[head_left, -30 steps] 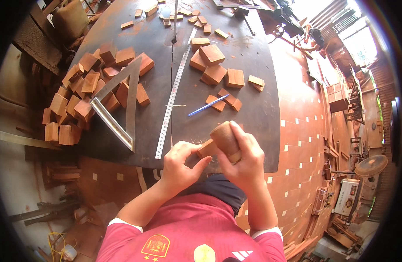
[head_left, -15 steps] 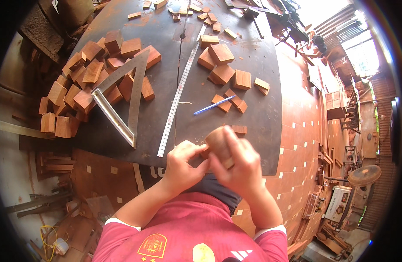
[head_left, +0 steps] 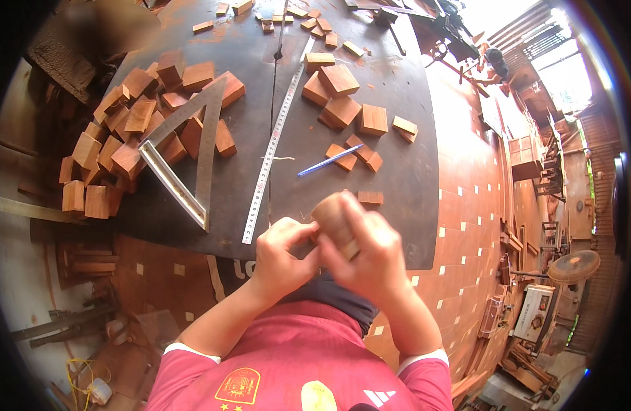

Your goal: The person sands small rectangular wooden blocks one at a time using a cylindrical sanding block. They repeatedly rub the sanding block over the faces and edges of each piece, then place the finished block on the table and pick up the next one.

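In front of my body, close to the near table edge, my right hand [head_left: 370,250] grips a brown block [head_left: 335,218] with a rounded-looking end, slightly blurred by motion. My left hand [head_left: 286,250] is right beside it, thumb and forefinger pinched at the block's left side. What the left fingertips hold is mostly hidden; a bit of reddish wood seems to show there. Beyond the hands, a blue pen [head_left: 329,161] lies on small wooden pieces [head_left: 344,157]. A small wooden block [head_left: 370,197] lies just past my right hand.
Many wooden blocks [head_left: 86,149] are heaped on the left of the dark table [head_left: 247,175], with a metal set square [head_left: 204,164] leaning over them. A white measuring tape [head_left: 264,175] runs lengthwise. More blocks [head_left: 339,111] stand right of it. A fan [head_left: 574,266] stands far right.
The view has shifted slightly, so the table things sit a little further left. Both hands stay together, and the right hand with the brown block has moved slightly against the left.
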Demonstrator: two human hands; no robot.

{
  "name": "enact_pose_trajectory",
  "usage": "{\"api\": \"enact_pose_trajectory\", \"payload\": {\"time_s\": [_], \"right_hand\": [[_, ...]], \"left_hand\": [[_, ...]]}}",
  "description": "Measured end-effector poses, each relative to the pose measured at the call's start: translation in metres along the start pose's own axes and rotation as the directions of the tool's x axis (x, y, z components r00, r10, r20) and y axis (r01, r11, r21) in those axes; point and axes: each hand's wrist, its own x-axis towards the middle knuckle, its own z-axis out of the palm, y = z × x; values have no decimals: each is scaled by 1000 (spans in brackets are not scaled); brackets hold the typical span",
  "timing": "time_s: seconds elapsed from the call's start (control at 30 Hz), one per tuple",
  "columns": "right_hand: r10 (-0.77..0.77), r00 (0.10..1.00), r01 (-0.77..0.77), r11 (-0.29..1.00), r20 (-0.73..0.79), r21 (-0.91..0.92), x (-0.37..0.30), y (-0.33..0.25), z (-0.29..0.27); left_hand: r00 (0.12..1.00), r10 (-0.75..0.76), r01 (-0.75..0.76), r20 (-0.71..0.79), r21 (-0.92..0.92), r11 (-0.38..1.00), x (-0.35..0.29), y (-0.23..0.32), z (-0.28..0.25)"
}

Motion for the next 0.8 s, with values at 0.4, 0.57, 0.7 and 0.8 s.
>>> {"api": "enact_pose_trajectory", "payload": {"time_s": [0.4,0.57,0.7,0.8], "right_hand": [[12,999,-12,1000,29,10,-10,-12,4],[105,994,-105,994,-41,8,0,11,2],[-42,998,42,999,45,17,-11,-15,3],[11,998,-15,998,-62,-59,-2,8,3]], "left_hand": [[999,35,-35,23,5,999,0,-4,0],[1000,-8,8,3,-17,1000,-1,1,0],[1000,22,-22,7,15,1000,0,-2,0],[999,24,-25,-43,-19,1000,0,2,3]]}}
